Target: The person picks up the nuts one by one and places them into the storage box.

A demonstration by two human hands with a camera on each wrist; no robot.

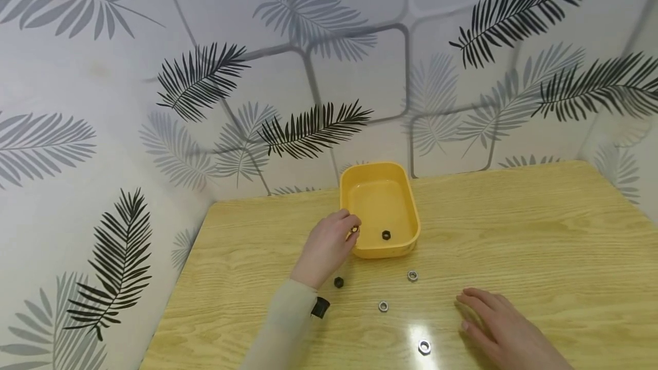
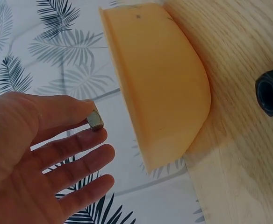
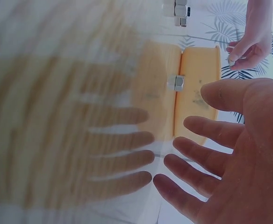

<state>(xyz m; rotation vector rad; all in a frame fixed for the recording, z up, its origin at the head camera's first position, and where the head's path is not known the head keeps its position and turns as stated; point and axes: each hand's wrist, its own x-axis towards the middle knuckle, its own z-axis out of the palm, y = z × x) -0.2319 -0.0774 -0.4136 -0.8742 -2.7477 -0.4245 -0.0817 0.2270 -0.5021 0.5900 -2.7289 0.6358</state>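
My left hand (image 1: pixel 325 247) pinches a hex nut (image 2: pixel 95 120) between thumb and index finger, its other fingers spread apart. It is at the near left rim of a yellow plastic tray (image 1: pixel 380 198), with the nut a little above rim height. A black nut (image 1: pixel 386 235) lies inside the tray. On the table beside my left wrist sits another black nut (image 1: pixel 338 282). My right hand (image 1: pixel 501 327) hovers low over the table at the right, fingers relaxed, holding nothing. Silver nuts lie to its left, the closest one (image 1: pixel 424 347) near the front.
Two more silver nuts, one (image 1: pixel 413 276) just in front of the tray and one (image 1: pixel 383 306) nearer me, lie on the wood-grain table (image 1: pixel 540 233). A wall (image 1: pixel 360 84) with leaf patterns rises behind the table's back edge.
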